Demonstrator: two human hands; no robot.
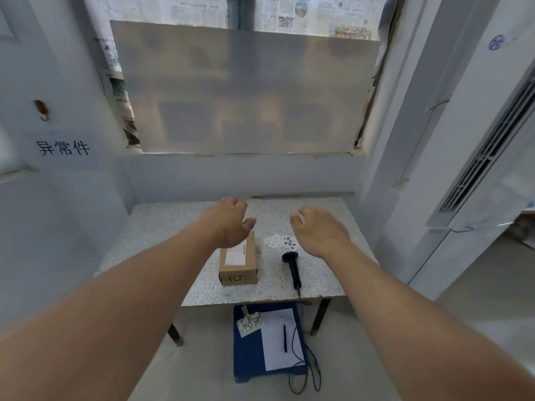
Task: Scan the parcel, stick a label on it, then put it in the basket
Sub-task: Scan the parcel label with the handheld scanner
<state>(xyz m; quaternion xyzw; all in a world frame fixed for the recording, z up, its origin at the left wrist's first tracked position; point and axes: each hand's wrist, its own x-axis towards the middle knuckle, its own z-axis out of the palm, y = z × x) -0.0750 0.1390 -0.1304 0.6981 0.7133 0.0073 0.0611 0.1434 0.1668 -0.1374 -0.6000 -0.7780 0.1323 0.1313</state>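
Note:
A small brown cardboard parcel (238, 263) with a white label on top lies on the speckled table (156, 224). My left hand (230, 222) hovers over the parcel's far end, fingers spread, holding nothing. To the right of the parcel lies a black handheld scanner (293, 269), its cable running off the front edge. White paper labels (282, 241) with black print lie just behind the scanner. My right hand (320, 231) floats above the table to the right of the labels, fingers loosely curled and empty. No basket shows.
A blue stool (249, 351) stands on the floor in front of the table, carrying a white sheet (278, 342), a pen and a small tape dispenser. Walls close in on the left and back; a white air conditioner (474, 157) stands at the right.

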